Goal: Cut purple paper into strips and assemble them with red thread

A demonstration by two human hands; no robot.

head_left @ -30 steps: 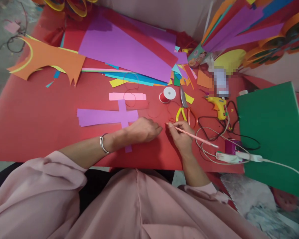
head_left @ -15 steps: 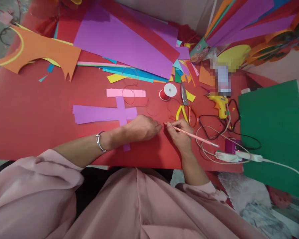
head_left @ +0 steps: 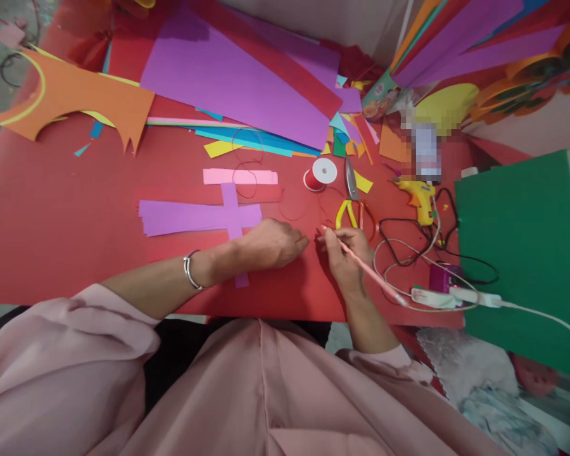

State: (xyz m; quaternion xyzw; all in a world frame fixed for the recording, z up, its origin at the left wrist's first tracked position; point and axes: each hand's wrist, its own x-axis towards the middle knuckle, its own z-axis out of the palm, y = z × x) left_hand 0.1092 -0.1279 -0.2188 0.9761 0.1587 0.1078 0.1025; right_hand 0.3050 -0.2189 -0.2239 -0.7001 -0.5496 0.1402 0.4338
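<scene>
My left hand (head_left: pixel 270 244) rests on the red sheet (head_left: pixel 66 215), fingers curled and pressed down, just right of crossed purple paper strips (head_left: pixel 194 216). My right hand (head_left: pixel 344 253) pinches a thin pink stick (head_left: pixel 370 271) like a pen, its tip touching the red sheet near my left fingertips. A loose red thread (head_left: pixel 292 218) trails from the red spool (head_left: pixel 319 175) toward both hands. I cannot tell whether the left fingers pin anything.
Yellow-handled scissors (head_left: pixel 354 206) lie beyond my right hand. A yellow glue gun (head_left: pixel 420 199), tangled cables (head_left: pixel 422 253) and a white plug strip (head_left: pixel 451 297) sit to the right beside a green board (head_left: pixel 517 253). A pink strip (head_left: pixel 240 177) and large purple and orange sheets (head_left: pixel 237 82) lie further back.
My right hand has turned the pink stick: its tip moved slightly up and its tail swung lower toward me. My left hand has stayed in place.
</scene>
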